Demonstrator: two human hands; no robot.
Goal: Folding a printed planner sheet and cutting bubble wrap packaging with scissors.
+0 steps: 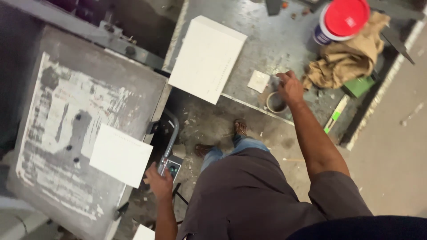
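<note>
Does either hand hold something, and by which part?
Nothing clearly held. The left hand rests on a control box; the right hand reaches above a small round cup.

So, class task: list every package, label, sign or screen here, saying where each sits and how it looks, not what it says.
Tub: top right on the metal table, round, red lid, white and blue wall with a printed label.
White stack: table's left end, flat, rectangular, a faint printed line.
White sheet: on the grey machine bed, rectangular.
Control box: by the left hand, small, with buttons.
No screens or signs.

Grimy concrete floor (pixel 209 122), worn metal tables (pixel 275 40)
</note>
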